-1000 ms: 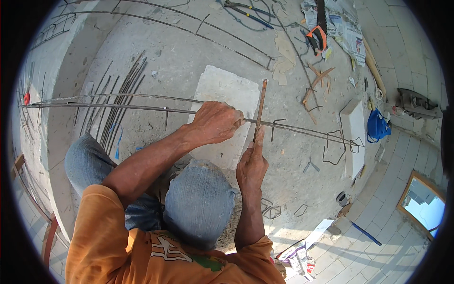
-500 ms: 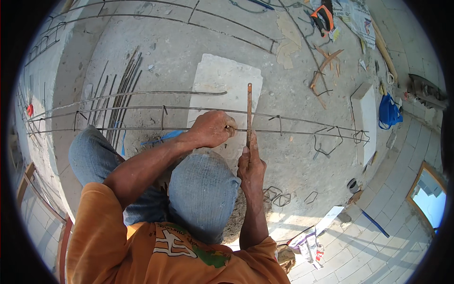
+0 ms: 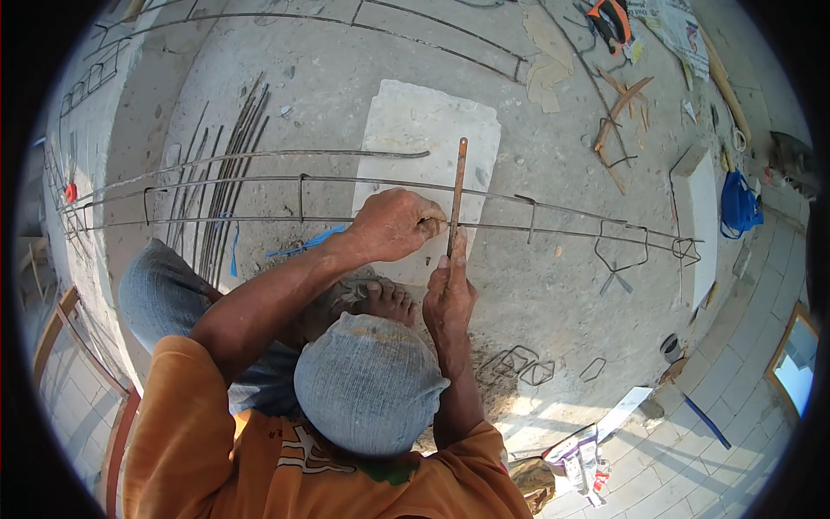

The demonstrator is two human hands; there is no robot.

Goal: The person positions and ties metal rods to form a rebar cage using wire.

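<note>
My right hand (image 3: 450,294) grips a narrow rust-brown hacksaw blade (image 3: 460,177), a bare strip with a hole at its far end. The index finger lies along the blade, which crosses the near steel bar (image 3: 497,227) of a long reinforcement frame. Just left of the blade, my left hand (image 3: 398,225) is closed around the same bar, its fingertips partly hidden. Beyond it runs the frame's second bar (image 3: 363,180), joined by bent wire ties (image 3: 301,198). Another loose-ended bar (image 3: 346,154) lies farther back. A pale slab (image 3: 432,112) sits under the bars.
Several cut rods (image 3: 233,164) lie at the left. Bent wire rings (image 3: 538,373) rest right of my denim knee (image 3: 372,381), near my bare foot (image 3: 391,301). An orange-handled saw (image 3: 612,24) and a blue bag (image 3: 737,206) are at the right. Another steel frame (image 3: 441,41) lies farther back.
The view has shifted, so the scene sits farther right and higher. My knee is lower in view, and my bare foot now shows. Both hands keep their grips beside the same spot on the bar.
</note>
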